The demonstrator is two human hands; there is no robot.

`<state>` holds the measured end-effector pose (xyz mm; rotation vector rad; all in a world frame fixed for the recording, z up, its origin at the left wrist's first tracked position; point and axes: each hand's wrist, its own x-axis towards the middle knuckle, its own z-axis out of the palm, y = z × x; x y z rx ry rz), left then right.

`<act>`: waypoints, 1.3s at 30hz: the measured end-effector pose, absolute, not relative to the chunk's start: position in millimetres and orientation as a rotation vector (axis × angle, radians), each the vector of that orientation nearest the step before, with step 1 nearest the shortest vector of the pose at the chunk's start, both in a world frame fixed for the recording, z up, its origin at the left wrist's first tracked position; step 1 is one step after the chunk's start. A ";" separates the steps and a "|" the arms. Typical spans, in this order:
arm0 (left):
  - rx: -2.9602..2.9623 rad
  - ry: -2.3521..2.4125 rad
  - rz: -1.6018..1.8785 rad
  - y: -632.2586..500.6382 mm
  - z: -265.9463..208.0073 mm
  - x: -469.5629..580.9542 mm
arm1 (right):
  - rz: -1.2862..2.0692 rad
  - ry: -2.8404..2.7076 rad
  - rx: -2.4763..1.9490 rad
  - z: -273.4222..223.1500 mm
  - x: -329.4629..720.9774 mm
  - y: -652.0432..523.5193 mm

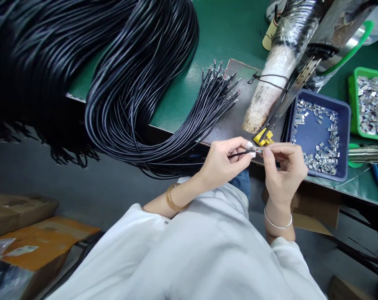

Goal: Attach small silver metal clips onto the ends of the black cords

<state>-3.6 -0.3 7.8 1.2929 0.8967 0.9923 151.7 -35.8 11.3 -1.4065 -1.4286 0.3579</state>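
My left hand is closed around the end of a thin black cable, white wrapping on its fingertips. From the cable's stripped end, short fine wires stick out between the two hands. My right hand is pinched at those wire tips; whatever small piece lies between its thumb and finger is mostly hidden. Just beyond the fingertips sits a yellow clip-like part under a slim metal rod. A large bundle of black cables lies to the left, its stripped ends fanned out near my hands.
Right of my hands, a blue tray holds many small metal connector pieces; a green bin with more stands beyond. A plastic-wrapped tube and a perforated metal tool slant over the green table. Cardboard boxes lie at lower left.
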 end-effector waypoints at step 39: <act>1.325 0.818 0.881 11.4 6.1 -3.2 | -0.054 -1.609 -1.380 11.8 144.8 -30.7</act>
